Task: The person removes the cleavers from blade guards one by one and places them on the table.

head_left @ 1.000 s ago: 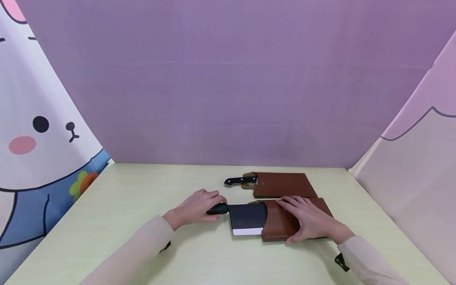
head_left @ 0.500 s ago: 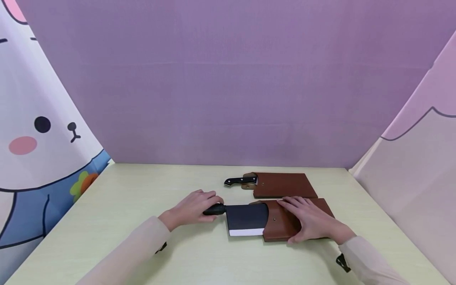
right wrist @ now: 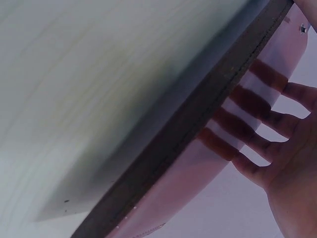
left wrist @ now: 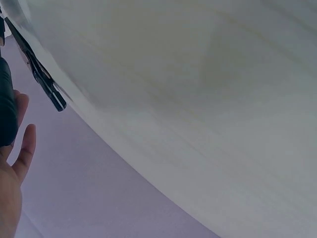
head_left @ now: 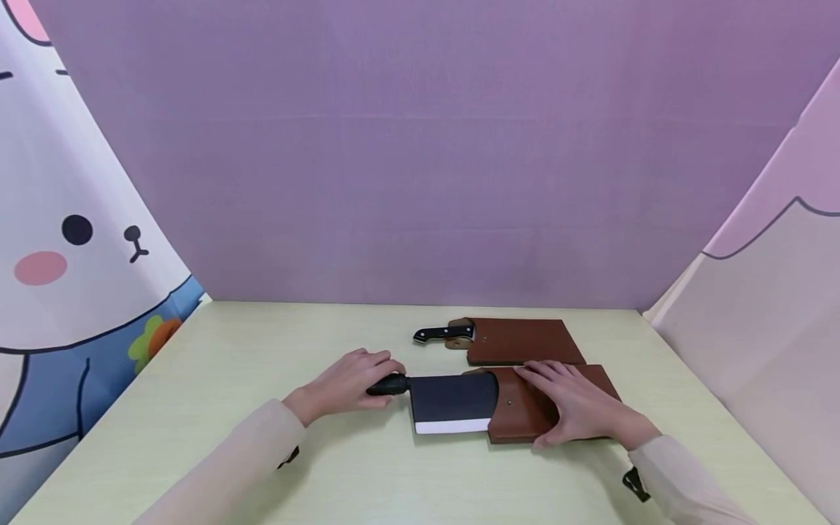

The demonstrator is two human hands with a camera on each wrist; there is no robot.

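Observation:
My left hand (head_left: 354, 380) grips the black handle (head_left: 389, 385) of a cleaver, the fingers curled over it. The dark blade (head_left: 453, 399) with its bright cutting edge lies flat, its far end inside a brown leather sheath (head_left: 521, 412). My right hand (head_left: 577, 401) spans the sheath, with the thumb at the near edge and the fingertips at the far edge. In the left wrist view only part of the handle (left wrist: 7, 106) and a few fingers show. The right wrist view has the fingers (right wrist: 250, 166) reaching over the sheath's face.
Behind lies a second brown sheath (head_left: 525, 340) holding a smaller knife with a black riveted handle (head_left: 443, 333). Both lie on a pale tabletop (head_left: 275, 339). A purple cloth wall (head_left: 420, 160) rises at the back, with printed cloths (head_left: 98, 277) at the sides.
My left hand has drawn the cleaver a little to the left, and more blade shows outside the sheath. The right hand and sheath have shifted slightly right.

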